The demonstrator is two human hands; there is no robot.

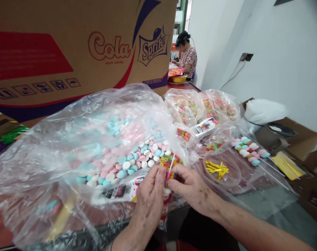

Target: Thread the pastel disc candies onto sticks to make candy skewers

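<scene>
My left hand (152, 197) is closed around the lower part of a candy stick with a white shaft (172, 161); most of its candy is hidden by the fingers. My right hand (191, 186) pinches at the same stick, close to a small pink piece. Just beyond my fingers lie colourful ring candies (167, 160). A large clear plastic bag (56, 139) spreads to the left, with pink, blue and white button-shaped candies (127, 165) spilling at its mouth. Printed packaging (116, 192) sits under the plastic beside my left hand.
Golden twist ties (217, 169) lie in a clear round dish. To the right are several filled candy sticks (249, 150) and a yellow bundle (288, 165). Bags of ring candies (208, 106) stand behind. A big carton (82, 45) blocks the back left; a person (187, 57) sits beyond.
</scene>
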